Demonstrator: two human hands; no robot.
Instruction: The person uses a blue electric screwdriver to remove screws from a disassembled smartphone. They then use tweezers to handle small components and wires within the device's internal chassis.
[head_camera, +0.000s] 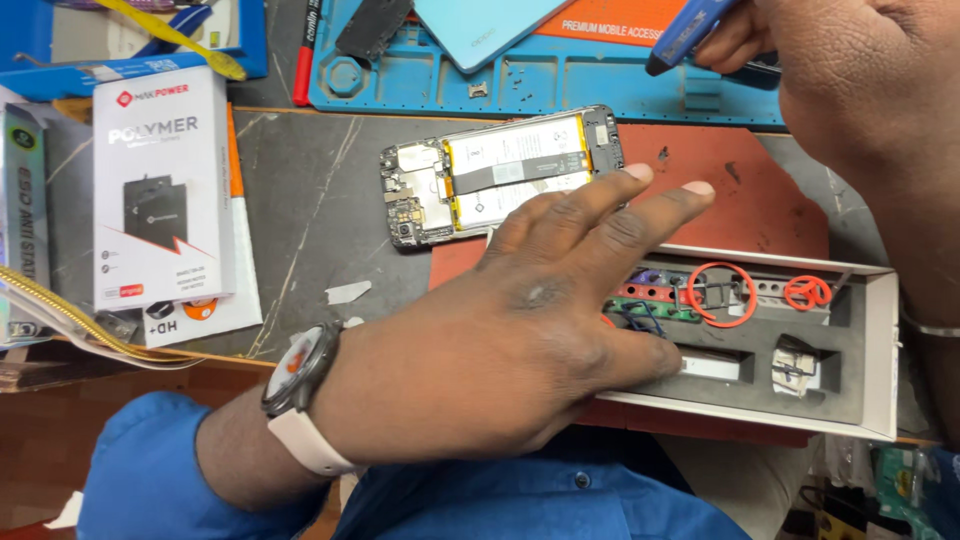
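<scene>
Here, the moment is set out line by line.

Left hand: the left hand (520, 330) is laid flat with the fingers spread wide, nothing gripped; its fingertips are rested at the lower edge of the opened phone (500, 175), and its palm is held over the left end of the tool box (870, 350). A watch (300, 375) with a pale strap is worn on the wrist.

Right hand: the right hand (840, 70) is raised at the upper right and is closed around a blue tool (685, 35), whose dark tip is pointed down to the left.

Phone: it is placed back up on the bench (310, 220), with the cover removed and the white battery and circuit boards exposed; its right end is set on a red mat (760, 200).

Tool box: it is placed on the red mat near the front edge of the bench; a grey foam insert, red rings and small bits are seen inside.

Blue mat: a blue work mat (560, 85) is laid behind the phone, with a light blue phone cover (480, 30) on it.

Left side: a white carton (160, 185) is placed well apart from the phone.
</scene>
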